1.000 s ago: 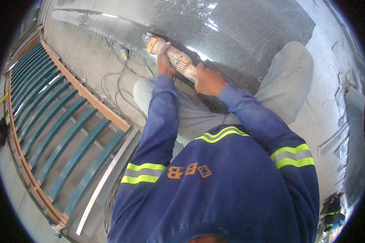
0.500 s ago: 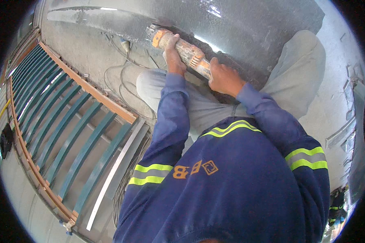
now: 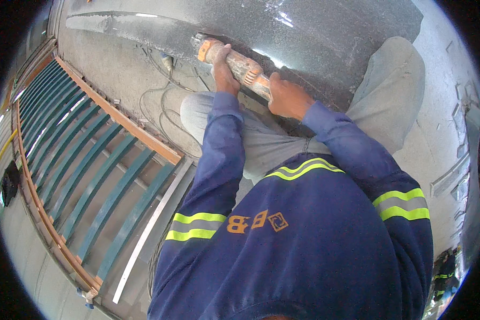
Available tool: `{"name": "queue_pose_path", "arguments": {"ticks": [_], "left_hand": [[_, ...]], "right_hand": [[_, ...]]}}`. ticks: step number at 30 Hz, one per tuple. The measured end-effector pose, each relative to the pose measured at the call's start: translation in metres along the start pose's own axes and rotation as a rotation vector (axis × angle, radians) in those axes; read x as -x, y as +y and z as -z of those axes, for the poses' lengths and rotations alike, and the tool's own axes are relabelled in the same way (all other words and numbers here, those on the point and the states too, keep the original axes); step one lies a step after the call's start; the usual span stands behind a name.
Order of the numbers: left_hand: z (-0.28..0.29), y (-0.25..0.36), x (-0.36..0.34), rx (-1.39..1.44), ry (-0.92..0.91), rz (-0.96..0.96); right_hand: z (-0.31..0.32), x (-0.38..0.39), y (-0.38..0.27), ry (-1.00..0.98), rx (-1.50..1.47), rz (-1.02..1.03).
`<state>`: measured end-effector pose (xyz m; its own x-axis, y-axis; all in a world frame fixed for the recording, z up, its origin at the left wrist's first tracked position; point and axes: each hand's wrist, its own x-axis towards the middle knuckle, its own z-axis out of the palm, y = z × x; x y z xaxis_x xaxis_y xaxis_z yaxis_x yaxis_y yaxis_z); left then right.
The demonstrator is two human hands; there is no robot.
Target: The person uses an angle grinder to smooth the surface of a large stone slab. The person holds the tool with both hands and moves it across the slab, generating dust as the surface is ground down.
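Observation:
Both my hands are closed round a dusty orange angle grinder (image 3: 244, 68). My left hand (image 3: 224, 72) wraps the front of its body, near the head. My right hand (image 3: 289, 97) grips the rear end of the tool. The grinder's head lies against the edge of a large dark grey sheet (image 3: 325, 37), which has a dusty, partly shiny surface. Its disc is mostly hidden at that contact. The sheet's near edge runs in front of my bent knees.
To the left lies a frame with brown rails and green slats (image 3: 98, 176), with a pale metal strip (image 3: 149, 234) beside it. A cable (image 3: 165, 101) with a plug (image 3: 167, 60) loops over the concrete floor near my left knee. Small metal frames (image 3: 458, 117) lie at far right.
The grinder and both hands have shifted slightly to the left and up along the sheet's edge. My grip stays the same.

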<state>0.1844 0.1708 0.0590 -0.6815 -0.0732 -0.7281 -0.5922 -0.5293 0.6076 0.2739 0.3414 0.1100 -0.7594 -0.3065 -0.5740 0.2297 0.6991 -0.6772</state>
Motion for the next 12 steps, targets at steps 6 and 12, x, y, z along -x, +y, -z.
{"name": "queue_pose_path", "arguments": {"ticks": [6, 12], "left_hand": [[-0.0015, -0.0038, 0.0013, 0.004, 0.012, -0.031], [-0.0006, 0.0025, -0.0019, -0.029, 0.012, -0.009]], "right_hand": [[0.0082, 0.0094, -0.0022, -0.010, 0.021, -0.004], [0.0039, 0.0023, -0.0006, 0.004, 0.023, -0.006]]}}
